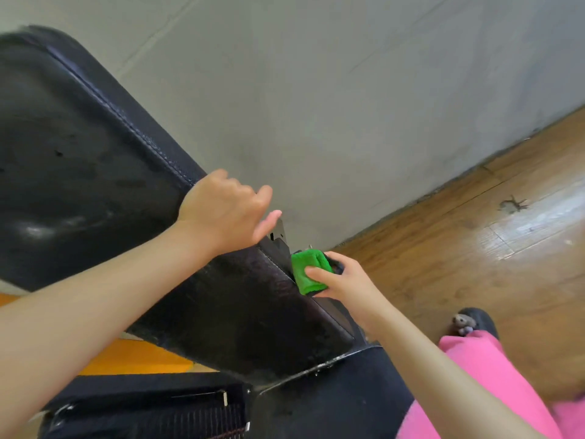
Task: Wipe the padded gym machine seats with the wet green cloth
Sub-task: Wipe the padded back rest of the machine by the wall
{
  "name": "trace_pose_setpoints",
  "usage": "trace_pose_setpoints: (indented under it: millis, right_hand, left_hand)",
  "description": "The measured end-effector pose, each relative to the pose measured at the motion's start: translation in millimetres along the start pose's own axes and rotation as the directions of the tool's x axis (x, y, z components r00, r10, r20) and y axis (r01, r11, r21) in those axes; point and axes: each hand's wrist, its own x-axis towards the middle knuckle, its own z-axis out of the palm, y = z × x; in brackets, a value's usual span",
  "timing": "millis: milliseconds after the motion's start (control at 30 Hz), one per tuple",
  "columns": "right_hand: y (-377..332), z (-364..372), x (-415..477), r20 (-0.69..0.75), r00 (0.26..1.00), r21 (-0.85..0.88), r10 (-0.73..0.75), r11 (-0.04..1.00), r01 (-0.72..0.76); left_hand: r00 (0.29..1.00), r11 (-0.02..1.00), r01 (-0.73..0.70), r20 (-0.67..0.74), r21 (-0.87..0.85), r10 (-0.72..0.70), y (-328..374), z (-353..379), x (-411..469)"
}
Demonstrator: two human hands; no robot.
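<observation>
A large black padded backrest (82,160) slants from the upper left down to the middle, with a smaller black padded seat (240,315) below it. My left hand (226,213) grips the right edge of the backrest, thumb sticking out. My right hand (343,280) holds a folded green cloth (308,272) and presses it against the right side edge of the seat pad, near the black metal bracket (278,239) between the two pads.
A grey wall (348,106) stands close behind the machine. Wooden floor (490,248) spreads to the right. Black machine frame (152,407) and an orange part (136,359) lie below the seat. My pink trouser leg (487,384) and a dark shoe (478,321) are at lower right.
</observation>
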Motion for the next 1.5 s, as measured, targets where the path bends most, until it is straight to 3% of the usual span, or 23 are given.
trace_pose_setpoints:
  millis: [167, 333, 433, 533, 600, 633, 700, 733, 767, 867, 967, 1033, 1133, 1233, 1367, 1500]
  right_hand:
    - [-36, 5, -39, -0.098, 0.984, -0.174, -0.151, 0.976, 0.132]
    - [-73, 9, -83, -0.079, 0.967, -0.29, -0.243, 0.934, 0.211]
    - [-97, 18, -109, -0.049, 0.943, -0.36, -0.33, 0.887, 0.291]
    - [-119, 27, -136, -0.012, 0.922, -0.397, -0.387, 0.848, 0.351]
    - [-130, 33, -151, 0.007, 0.912, -0.372, -0.41, 0.846, 0.383]
    - [-133, 38, -157, 0.011, 0.907, -0.346, -0.421, 0.85, 0.399]
    - [-136, 47, -168, 0.013, 0.899, -0.285, -0.437, 0.861, 0.422]
    - [-135, 52, -171, 0.02, 0.9, -0.26, -0.436, 0.867, 0.426]
    - [-134, 59, -174, 0.036, 0.903, -0.234, -0.427, 0.875, 0.424]
    - [-125, 79, -179, 0.127, 0.923, -0.112, -0.363, 0.92, 0.377]
    - [-117, 98, -186, 0.248, 0.937, 0.016, -0.247, 0.968, 0.251]
    - [-114, 106, -193, 0.281, 0.941, 0.047, -0.191, 0.981, 0.186]
    - [-112, 112, -199, 0.219, 0.967, 0.047, -0.129, 0.992, 0.121]
    - [-115, 112, -203, 0.171, 0.976, -0.017, -0.134, 0.99, 0.139]
    - [-119, 107, -205, 0.084, 0.97, -0.258, -0.229, 0.935, 0.243]
    - [-121, 102, -206, 0.052, 0.894, -0.456, -0.446, 0.785, 0.418]
  left_hand:
    - [0.998, 0.999, 0.049, 0.046, 0.021, -0.05, 2, -3, -1]
    - [0.991, 0.996, 0.091, 0.102, -0.003, -0.09, 6, -24, 1]
    - [0.948, 0.953, 0.268, 0.215, -0.141, -0.235, 20, -28, 2]
    - [0.904, 0.842, 0.426, 0.194, -0.332, -0.381, 41, -41, -7]
    - [0.833, 0.66, 0.511, 0.129, -0.551, -0.538, 54, -57, -22]
    - [0.777, 0.499, 0.516, 0.135, -0.696, -0.614, 58, -68, -31]
    - [0.697, 0.001, 0.375, 0.281, -0.927, -0.66, 65, -96, -54]
    - [0.694, -0.231, 0.243, 0.335, -0.942, -0.637, 67, -109, -66]
    - [0.697, -0.383, 0.122, 0.354, -0.916, -0.624, 70, -120, -77]
    - [0.716, -0.594, -0.1, 0.357, -0.798, -0.6, 84, -139, -104]
    - [0.762, -0.745, -0.201, 0.376, -0.636, -0.526, 102, -138, -116]
    - [0.806, -0.785, -0.24, 0.333, -0.571, -0.489, 109, -135, -119]
    - [0.856, -0.808, -0.312, 0.221, -0.5, -0.468, 110, -136, -120]
    - [0.874, -0.831, -0.339, 0.178, -0.442, -0.451, 110, -137, -117]
    - [0.861, -0.853, -0.378, 0.202, -0.36, -0.467, 114, -134, -117]
    - [0.789, -0.848, -0.442, 0.323, -0.291, -0.522, 118, -128, -122]
